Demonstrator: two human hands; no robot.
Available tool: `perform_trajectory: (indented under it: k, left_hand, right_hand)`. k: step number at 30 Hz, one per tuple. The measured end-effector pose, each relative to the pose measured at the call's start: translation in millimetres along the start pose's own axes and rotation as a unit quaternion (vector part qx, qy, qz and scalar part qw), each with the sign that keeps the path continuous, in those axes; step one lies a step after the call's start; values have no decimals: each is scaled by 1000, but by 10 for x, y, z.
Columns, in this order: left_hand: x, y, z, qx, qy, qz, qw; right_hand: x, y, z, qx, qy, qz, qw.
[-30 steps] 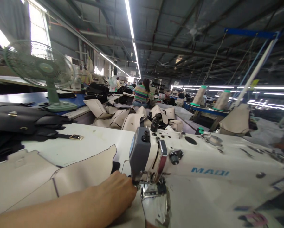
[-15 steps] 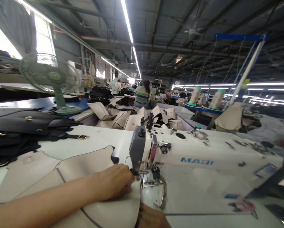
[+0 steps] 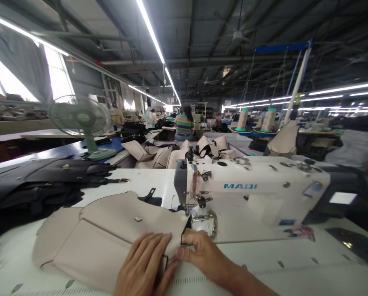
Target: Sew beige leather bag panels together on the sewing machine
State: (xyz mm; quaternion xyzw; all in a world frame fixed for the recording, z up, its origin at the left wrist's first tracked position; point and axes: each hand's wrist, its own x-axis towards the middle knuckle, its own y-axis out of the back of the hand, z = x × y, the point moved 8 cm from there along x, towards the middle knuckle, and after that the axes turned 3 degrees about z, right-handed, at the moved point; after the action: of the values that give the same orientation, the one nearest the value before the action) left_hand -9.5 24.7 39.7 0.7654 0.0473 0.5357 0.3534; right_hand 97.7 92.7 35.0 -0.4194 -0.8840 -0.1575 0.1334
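Note:
A beige leather-like bag piece [image 3: 110, 230] with dark edges and a small metal fitting lies across the white sewing table. Its right edge reaches the needle area of a white sewing machine [image 3: 264, 205]. My left hand [image 3: 145, 261] rests over the piece's near side, fingers on top and thumb at a dark-edged fold, closed on it. Thumb and bent fingers of my right hand [image 3: 202, 253] pinch the piece's right edge, just in front of the presser foot. A black strap with a slot [image 3: 151, 196] sticks out behind the piece. The underside is hidden.
Black straps and pieces with buckles [image 3: 42, 181] are heaped at left. Behind them stands a green fan [image 3: 85, 119]. Beige pieces [image 3: 162, 156] fill a bin beyond the machine. Pink-handled snips [image 3: 302, 231] lie at right. A person [image 3: 184, 123] sits farther back.
My left hand has drawn back from the needle area onto the piece's near side. My right hand has come up to its right edge. The piece has shifted and the camera view has moved.

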Motion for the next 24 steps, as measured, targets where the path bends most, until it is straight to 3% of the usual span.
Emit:
perform_trajectory:
  k: [5,12,17,19,21,23,24]
  left_hand:
    - [79,-5,84,-45,-4,17,999]
    - [49,-8,47,-12,37,13,999]
    - [-52,5,82,-71,8,35,997]
    - [-68,24,44,-80,0,43,996]
    - [-53,47,-20,-81,-4,54,995]
    - [4,66,-52,-78,-23,62,995]
    - [50,76,-48,-77,-38,64,994]
  right_hand:
    - [-44,6,98,32,-10,35,999]
    - [-90,-31,214,185,-65,71,978]
    - [-133,78,146,60,-38,85,994]
    - [-240,202,127,-14,-21,140,990]
    - [-429,306,168,-57,-21,241,969]
    - [-616,236,307,-40,-47,320,945]
    - [-655,110,402,-11,-65,330,942]
